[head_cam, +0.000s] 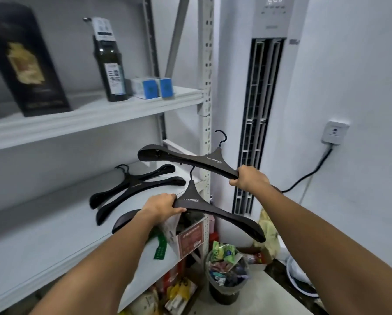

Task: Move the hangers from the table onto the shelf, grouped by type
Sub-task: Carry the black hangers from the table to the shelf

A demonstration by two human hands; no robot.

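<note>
A black coat hanger (224,215) is held mid-frame, the left hand (161,206) curled round it beside the neck. At its 12 o'clock, the right hand (249,178) grips the arm tip of a second hanger (190,160). On the shelf (42,235) at 9 o'clock lie two more hangers (133,186), overlapping.

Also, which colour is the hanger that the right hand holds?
The hanger is black, with small white lettering; the head view shows it best.
</note>
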